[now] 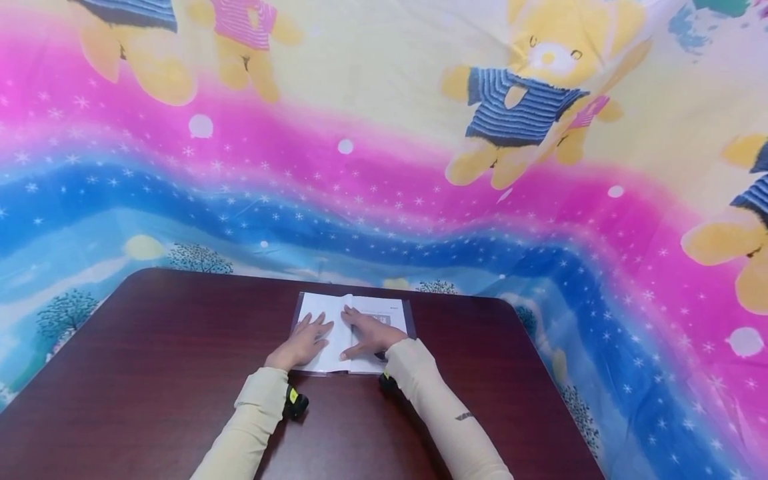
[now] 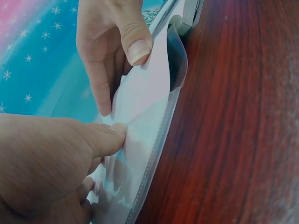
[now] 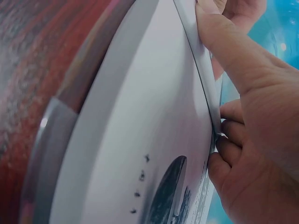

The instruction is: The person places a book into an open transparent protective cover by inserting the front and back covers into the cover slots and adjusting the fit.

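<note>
An open book [image 1: 384,305] in a clear plastic cover [image 2: 147,172] lies near the table's far edge. My left hand [image 1: 304,343] rests on its white left side, fingers spread; in the left wrist view its thumb [image 2: 110,140] touches the white sheet [image 2: 145,93]. Along the middle fold, my right hand [image 1: 367,333] presses with fingers and thumb spread wide. The right wrist view has the right fingers [image 3: 229,149] along a raised white fold. Beside them is a page [image 3: 140,93] with small print and a dark picture [image 3: 170,196]. Parts of the fold are hidden under the right hand.
The dark red-brown wooden table [image 1: 198,347] extends to both sides and in front of the book. A patterned cloth [image 1: 360,180] with bears and snowflakes hangs behind and to the right. Black wrist devices [image 1: 296,403] sit under both sleeves.
</note>
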`<state>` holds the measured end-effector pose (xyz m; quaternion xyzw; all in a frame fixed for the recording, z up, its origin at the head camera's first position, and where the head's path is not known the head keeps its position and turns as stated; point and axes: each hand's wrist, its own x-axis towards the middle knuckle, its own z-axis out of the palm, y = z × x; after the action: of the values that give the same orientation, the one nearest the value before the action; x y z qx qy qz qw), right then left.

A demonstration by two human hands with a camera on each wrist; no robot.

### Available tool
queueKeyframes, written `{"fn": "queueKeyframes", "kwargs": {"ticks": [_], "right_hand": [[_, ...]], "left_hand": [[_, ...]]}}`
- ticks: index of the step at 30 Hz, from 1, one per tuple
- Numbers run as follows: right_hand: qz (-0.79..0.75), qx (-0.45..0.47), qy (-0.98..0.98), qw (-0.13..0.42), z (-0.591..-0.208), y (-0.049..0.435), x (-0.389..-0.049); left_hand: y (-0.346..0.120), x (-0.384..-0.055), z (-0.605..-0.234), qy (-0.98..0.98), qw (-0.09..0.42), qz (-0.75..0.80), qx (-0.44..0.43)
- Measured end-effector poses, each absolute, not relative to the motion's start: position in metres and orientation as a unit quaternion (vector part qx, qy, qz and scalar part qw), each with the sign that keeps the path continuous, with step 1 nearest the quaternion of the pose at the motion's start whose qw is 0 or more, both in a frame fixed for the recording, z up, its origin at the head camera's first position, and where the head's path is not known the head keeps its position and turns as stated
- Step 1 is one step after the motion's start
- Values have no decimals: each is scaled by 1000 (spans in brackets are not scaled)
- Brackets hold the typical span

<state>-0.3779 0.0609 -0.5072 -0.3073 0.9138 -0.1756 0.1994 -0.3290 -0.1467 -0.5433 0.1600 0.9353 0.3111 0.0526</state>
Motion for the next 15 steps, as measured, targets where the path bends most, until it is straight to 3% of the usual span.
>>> {"fn": "queueKeyframes", "kwargs": {"ticks": [15], "right_hand": [[-172, -305, 915, 198, -508, 58, -379]], "left_hand": [[-148, -330, -544, 937, 42, 309, 156]]}}
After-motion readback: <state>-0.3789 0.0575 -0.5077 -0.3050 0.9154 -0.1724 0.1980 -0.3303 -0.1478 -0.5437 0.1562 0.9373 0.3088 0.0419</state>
